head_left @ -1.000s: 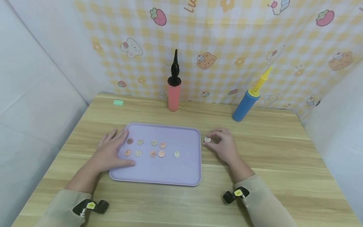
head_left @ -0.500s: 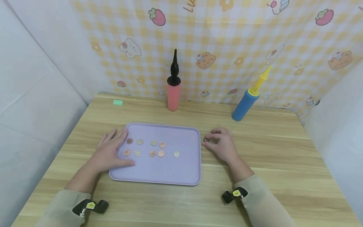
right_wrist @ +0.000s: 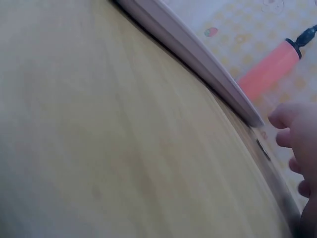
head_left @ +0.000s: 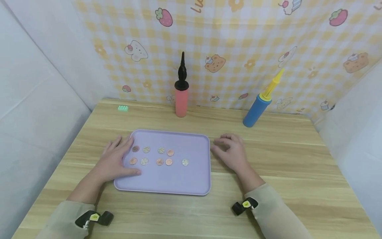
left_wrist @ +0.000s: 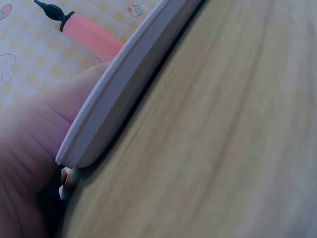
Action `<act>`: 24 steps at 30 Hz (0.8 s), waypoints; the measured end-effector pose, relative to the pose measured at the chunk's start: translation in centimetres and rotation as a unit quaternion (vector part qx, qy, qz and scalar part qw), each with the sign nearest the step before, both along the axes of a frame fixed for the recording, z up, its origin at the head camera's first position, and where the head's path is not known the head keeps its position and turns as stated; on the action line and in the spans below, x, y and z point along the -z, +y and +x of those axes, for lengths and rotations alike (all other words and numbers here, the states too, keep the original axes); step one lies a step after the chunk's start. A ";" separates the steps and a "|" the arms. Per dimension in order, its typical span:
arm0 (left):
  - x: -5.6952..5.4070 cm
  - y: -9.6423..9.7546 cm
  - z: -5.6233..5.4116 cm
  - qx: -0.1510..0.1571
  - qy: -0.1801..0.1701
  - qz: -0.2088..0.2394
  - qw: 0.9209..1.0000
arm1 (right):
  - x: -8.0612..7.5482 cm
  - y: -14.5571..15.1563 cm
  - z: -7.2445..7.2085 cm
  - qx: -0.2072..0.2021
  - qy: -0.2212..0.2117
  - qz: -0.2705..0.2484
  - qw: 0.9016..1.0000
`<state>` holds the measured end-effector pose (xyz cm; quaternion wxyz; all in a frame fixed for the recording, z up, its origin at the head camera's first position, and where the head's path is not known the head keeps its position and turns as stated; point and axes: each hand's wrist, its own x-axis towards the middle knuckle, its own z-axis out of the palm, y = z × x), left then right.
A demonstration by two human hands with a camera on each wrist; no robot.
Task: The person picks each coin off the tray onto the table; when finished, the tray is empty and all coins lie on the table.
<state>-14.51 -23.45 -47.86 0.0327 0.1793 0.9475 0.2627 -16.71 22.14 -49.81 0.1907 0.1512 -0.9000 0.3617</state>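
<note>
On the wooden table lies a lilac tray [head_left: 179, 182] with several coins on it, some copper and some silver, including a silver coin [head_left: 185, 162] at the right. My left hand [head_left: 111, 162] rests over the tray's left edge, fingers spread, thumb stretched over the surface. Just right of the tray, my right hand [head_left: 229, 151] hovers low with loosely bent fingers; thumb and index stand apart. In the right wrist view a thin dark-edged disc, apparently a coin [right_wrist: 263, 148], lies on the table near those fingers [right_wrist: 283, 116]. The head view does not show it.
Behind the tray stands a pink hand pump [head_left: 181, 103] with a black nozzle. A blue pump [head_left: 255, 111] with a yellow top leans at the back right. A small green toy brick [head_left: 123, 108] lies at the back left. A checked cloth [head_left: 229, 39] hangs behind.
The silver coin pinched in my right hand has turned and dropped out of sight in the head view; the fingers have parted slightly and shifted a little left. My left hand stays put.
</note>
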 end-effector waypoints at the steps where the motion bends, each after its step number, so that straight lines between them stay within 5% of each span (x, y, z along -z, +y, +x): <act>1: 0.0 0.1 0.0 0.002 0.001 0.001 1.000 | 0.0 -0.3 0.1 0.002 0.018 0.000 1.000; 5: 0.0 0.0 0.0 0.002 0.009 -0.001 1.000 | -0.3 -2.1 0.6 -0.016 0.058 0.023 0.998; 15: 0.4 0.0 -0.4 0.011 0.017 0.005 1.000 | -0.2 -6.8 3.0 -0.101 0.047 0.040 0.993; 24: 0.9 -0.2 -0.4 0.009 0.022 -0.003 1.000 | -0.1 -7.3 3.5 -0.130 0.018 0.075 0.988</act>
